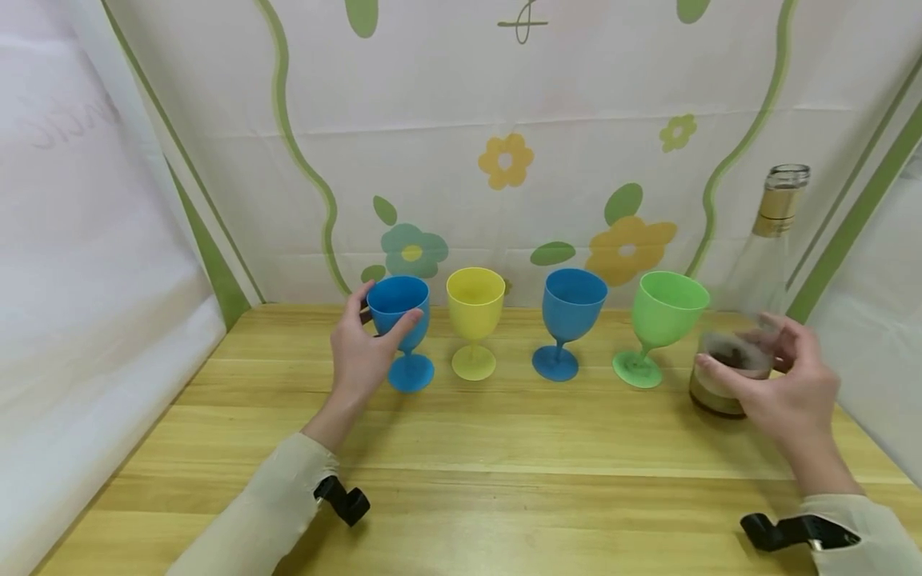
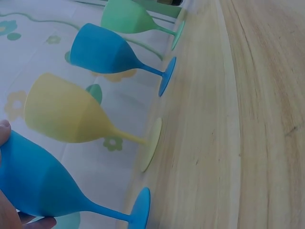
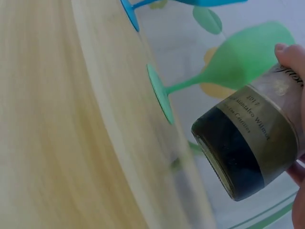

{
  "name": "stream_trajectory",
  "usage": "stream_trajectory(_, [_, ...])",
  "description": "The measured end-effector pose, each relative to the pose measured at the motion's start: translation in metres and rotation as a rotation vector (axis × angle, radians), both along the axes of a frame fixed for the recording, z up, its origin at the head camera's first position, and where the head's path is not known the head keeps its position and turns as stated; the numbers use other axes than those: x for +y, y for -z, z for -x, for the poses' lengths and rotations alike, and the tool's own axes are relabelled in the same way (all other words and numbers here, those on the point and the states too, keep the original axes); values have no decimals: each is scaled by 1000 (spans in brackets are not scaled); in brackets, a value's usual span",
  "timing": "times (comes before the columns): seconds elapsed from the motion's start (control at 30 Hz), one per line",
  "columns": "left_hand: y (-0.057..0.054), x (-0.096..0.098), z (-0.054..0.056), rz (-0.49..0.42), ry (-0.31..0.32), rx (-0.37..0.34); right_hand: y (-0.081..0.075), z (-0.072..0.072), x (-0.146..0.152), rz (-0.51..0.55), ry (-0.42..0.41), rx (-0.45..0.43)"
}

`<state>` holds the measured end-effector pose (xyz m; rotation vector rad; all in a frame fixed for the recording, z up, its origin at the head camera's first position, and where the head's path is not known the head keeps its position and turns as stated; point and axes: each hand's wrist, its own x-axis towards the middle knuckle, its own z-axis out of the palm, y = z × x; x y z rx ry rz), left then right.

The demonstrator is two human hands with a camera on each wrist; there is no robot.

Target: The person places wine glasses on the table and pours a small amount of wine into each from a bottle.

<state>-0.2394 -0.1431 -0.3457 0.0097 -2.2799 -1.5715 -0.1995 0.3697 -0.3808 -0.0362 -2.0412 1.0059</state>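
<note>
At the left end of a row of plastic goblets, my left hand (image 1: 360, 356) grips the bowl of a blue goblet (image 2: 40, 181), thumb on the near side and fingers behind. The goblet stands upright with its foot on the table. A yellow goblet (image 1: 475, 308) stands just right of it. On the far right, my right hand (image 1: 788, 388) holds a clear glass wine bottle (image 3: 248, 143) round its labelled lower part. Dark contents show near its bottom, and its open neck leans right. The bottle looks blurred in the head view. Beside it stands a green goblet (image 1: 666, 308).
A second blue goblet (image 1: 572, 304) stands between the yellow and green ones. The wooden table (image 1: 475, 480) reaches back to a white curtain (image 1: 432, 96) printed with flowers. White fabric (image 1: 94, 240) also hangs along the left side.
</note>
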Motion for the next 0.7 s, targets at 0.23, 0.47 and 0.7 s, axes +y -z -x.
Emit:
stream_trajectory(0.23, [-1,-2,2,13,4,7,-3,-1,7,193,158,-214])
stream_trajectory(0.47, [0,-3,3,28,5,3,1,0,14,237,206,-272])
stream_trajectory(0.7, [-1,-2,4,31,18,9,3,2,20,318,202,-319])
